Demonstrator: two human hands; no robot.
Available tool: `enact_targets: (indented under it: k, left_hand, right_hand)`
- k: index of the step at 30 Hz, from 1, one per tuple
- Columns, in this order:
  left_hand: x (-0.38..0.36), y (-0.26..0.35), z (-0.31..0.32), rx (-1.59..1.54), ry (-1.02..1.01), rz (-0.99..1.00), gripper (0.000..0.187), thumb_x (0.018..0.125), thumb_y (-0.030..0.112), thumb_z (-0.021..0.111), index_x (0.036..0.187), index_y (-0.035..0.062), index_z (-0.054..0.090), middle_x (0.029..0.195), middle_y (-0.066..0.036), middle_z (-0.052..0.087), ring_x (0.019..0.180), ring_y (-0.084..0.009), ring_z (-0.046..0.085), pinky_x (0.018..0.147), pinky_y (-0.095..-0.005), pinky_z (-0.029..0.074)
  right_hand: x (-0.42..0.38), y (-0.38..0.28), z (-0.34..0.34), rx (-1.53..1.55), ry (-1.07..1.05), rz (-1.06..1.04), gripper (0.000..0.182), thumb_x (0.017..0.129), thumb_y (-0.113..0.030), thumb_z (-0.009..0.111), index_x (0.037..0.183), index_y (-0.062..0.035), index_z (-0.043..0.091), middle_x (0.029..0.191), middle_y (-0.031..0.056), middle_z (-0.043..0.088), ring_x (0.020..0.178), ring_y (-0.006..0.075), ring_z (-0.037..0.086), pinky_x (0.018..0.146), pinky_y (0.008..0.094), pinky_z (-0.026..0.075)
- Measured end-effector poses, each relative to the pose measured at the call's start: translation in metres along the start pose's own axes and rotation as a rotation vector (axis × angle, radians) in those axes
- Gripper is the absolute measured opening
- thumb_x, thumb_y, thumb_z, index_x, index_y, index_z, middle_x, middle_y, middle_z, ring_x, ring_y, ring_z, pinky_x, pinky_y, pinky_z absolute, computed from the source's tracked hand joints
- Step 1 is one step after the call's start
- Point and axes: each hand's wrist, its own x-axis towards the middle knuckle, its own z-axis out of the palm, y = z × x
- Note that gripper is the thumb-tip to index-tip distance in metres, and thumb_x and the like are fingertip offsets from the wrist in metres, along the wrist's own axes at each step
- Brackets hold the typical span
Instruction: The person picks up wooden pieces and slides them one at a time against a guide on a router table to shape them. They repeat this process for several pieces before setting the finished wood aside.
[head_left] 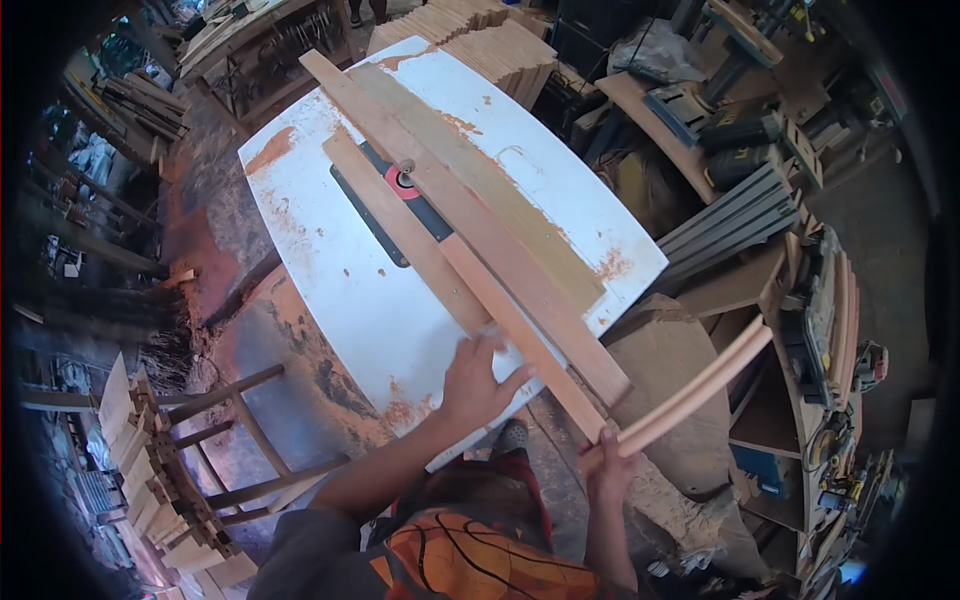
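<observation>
My left hand (477, 385) is over the near edge of the white table (340, 310), thumb and fingers spread, beside a wooden strip (510, 335). My right hand (606, 465) is closed around the near end of that strip. A curved grooved wooden piece (695, 388) sticks out to the right from beside my right hand; whether the fingers touch it is unclear. Along the table lies a long board (500, 255), next to the black and red router plate (405, 185) with a round bit. Another flat wooden strip (400, 230) lies left of the plate.
Stacked wooden pieces (505, 55) stand behind the table. At the right are shelves (765, 435) with tools and metal bars (735, 220). A wooden frame (260, 435) and piled offcuts (155, 500) are at the lower left. Sawdust covers parts of the floor.
</observation>
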Motion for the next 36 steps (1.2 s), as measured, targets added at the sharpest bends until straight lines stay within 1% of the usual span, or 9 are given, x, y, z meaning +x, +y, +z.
enact_targets:
  k: [1, 2, 5, 11, 20, 27, 30, 35, 36]
  left_hand:
    - [-0.001, 0.01, 0.002, 0.136, 0.15, 0.077, 0.078, 0.086, 0.042, 0.074, 0.14, -0.006, 0.045, 0.135, -0.028, 0.055, 0.124, -0.0427, 0.052, 0.098, -0.0485, 0.046]
    - [0.001, 0.011, 0.012, 0.133, 0.169, 0.083, 0.078, 0.086, 0.042, 0.074, 0.14, -0.006, 0.045, 0.135, -0.028, 0.055, 0.124, -0.0427, 0.052, 0.098, -0.0485, 0.046]
    - [0.0, -0.003, 0.058, 0.325, 0.175, 0.125, 0.112, 0.083, 0.058, 0.07, 0.149, -0.015, 0.018, 0.152, -0.039, 0.024, 0.144, -0.0541, 0.02, 0.119, -0.0584, 0.017]
    - [0.001, -0.001, 0.1, 0.371, 0.256, 0.049, 0.119, 0.082, 0.066, 0.065, 0.15, -0.0174, 0.014, 0.156, -0.04, 0.015, 0.148, -0.0547, 0.003, 0.117, -0.0669, 0.001]
    - [0.034, -0.012, 0.066, 0.544, 0.124, -0.115, 0.13, 0.078, 0.082, 0.056, 0.152, -0.0147, 0.012, 0.159, -0.037, 0.009, 0.149, -0.0543, -0.002, 0.116, -0.0698, 0.0]
    - [0.065, -0.026, 0.026, 0.57, 0.029, -0.202, 0.136, 0.074, 0.084, 0.058, 0.154, -0.0126, 0.006, 0.161, -0.035, 0.006, 0.15, -0.0521, -0.005, 0.118, -0.0672, 0.0]
    - [0.073, -0.032, 0.013, 0.522, 0.013, -0.2, 0.136, 0.073, 0.081, 0.064, 0.155, -0.0109, 0.005, 0.164, -0.031, 0.002, 0.151, -0.0506, -0.007, 0.118, -0.0661, -0.002]
    - [0.087, -0.041, -0.003, 0.524, 0.031, -0.261, 0.136, 0.073, 0.079, 0.066, 0.157, -0.008, 0.003, 0.165, -0.029, -0.001, 0.151, -0.0485, -0.008, 0.119, -0.0633, -0.002]
    - [0.092, -0.042, -0.006, 0.52, 0.035, -0.272, 0.136, 0.073, 0.079, 0.066, 0.157, -0.0071, 0.002, 0.165, -0.028, -0.001, 0.152, -0.0482, -0.008, 0.119, -0.0631, -0.002]
  right_hand:
    - [0.004, 0.0, 0.0, 0.002, -0.006, -0.016, 0.035, 0.09, -0.019, 0.075, 0.105, 0.0033, 0.052, 0.074, 0.0149, 0.064, 0.06, 0.0235, 0.066, 0.056, 0.0353, 0.057]
    - [0.008, 0.0, -0.001, 0.028, -0.025, -0.018, 0.034, 0.09, -0.019, 0.074, 0.104, 0.0034, 0.053, 0.073, 0.0149, 0.064, 0.06, 0.0231, 0.066, 0.055, 0.0354, 0.057]
    - [0.018, 0.01, -0.009, 0.037, -0.061, 0.001, 0.034, 0.091, -0.019, 0.074, 0.104, 0.0034, 0.053, 0.073, 0.0149, 0.064, 0.059, 0.0229, 0.066, 0.054, 0.0356, 0.057]
    - [0.033, 0.025, -0.024, 0.116, -0.12, 0.015, 0.034, 0.091, -0.018, 0.075, 0.104, 0.0043, 0.053, 0.074, 0.0144, 0.065, 0.059, 0.0225, 0.067, 0.053, 0.0351, 0.057]
    - [0.035, 0.014, -0.009, -0.007, -0.463, 0.066, 0.035, 0.092, -0.017, 0.074, 0.112, 0.0004, 0.052, 0.081, 0.0139, 0.067, 0.067, 0.0226, 0.07, 0.058, 0.034, 0.059]
    - [0.045, 0.031, -0.051, -0.264, -0.411, -0.22, 0.028, 0.092, -0.016, 0.072, 0.107, 0.0019, 0.057, 0.08, 0.0057, 0.062, 0.066, 0.0131, 0.061, 0.06, 0.0291, 0.05]
    - [0.034, 0.006, -0.078, -0.33, -0.454, -0.205, 0.024, 0.089, -0.012, 0.072, 0.102, 0.0017, 0.058, 0.082, 0.006, 0.06, 0.069, 0.0115, 0.059, 0.061, 0.0284, 0.049]
    - [0.025, -0.019, -0.117, -0.434, -0.598, -0.282, 0.042, 0.087, -0.004, 0.064, 0.126, 0.0042, 0.05, 0.092, 0.0097, 0.063, 0.082, 0.0162, 0.064, 0.075, 0.0308, 0.053]
    - [0.029, -0.018, -0.129, -0.438, -0.684, -0.335, 0.055, 0.088, -0.002, 0.063, 0.138, 0.0033, 0.041, 0.102, 0.0089, 0.06, 0.086, 0.0154, 0.062, 0.077, 0.0305, 0.052]
